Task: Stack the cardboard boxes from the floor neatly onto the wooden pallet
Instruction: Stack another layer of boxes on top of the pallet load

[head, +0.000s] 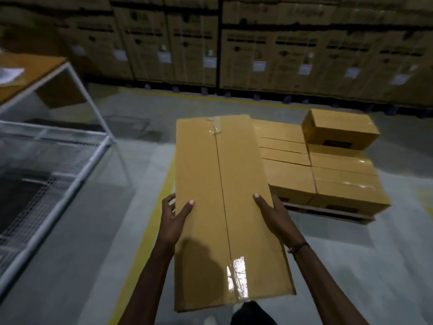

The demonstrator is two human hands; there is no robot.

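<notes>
Long cardboard box [225, 207] was held up in front of the person, lengthwise away from the body, top face up with a taped centre seam running its full length. Clear tape glared near the close end and was crumpled at the far end.

Left hand [174, 218] gripped the box's left long edge: thumb lay flat on the top face, fingers curled around the side. Right hand [273, 215] mirrored it on the right long edge, thumb on top, the other fingers hidden under or behind the box. A dark band [298, 247] sat on the right wrist.

Box was off the floor, carried over the yellow floor line [150, 235], with its far right edge overlapping the view of the pallet stack.

Pallet [328, 213] sat on the floor to the right and ahead, only its near edge visible. One layer of boxes [328, 174] covered it, packed tight side by side. One smaller box [339, 129] sat on top of that layer at the far right corner.

Left side: white metal rack [70, 160] with mesh shelf, brown tabletop with paper above it. Background: wall of tall cartons [257, 43] with white labels, blurred.
</notes>
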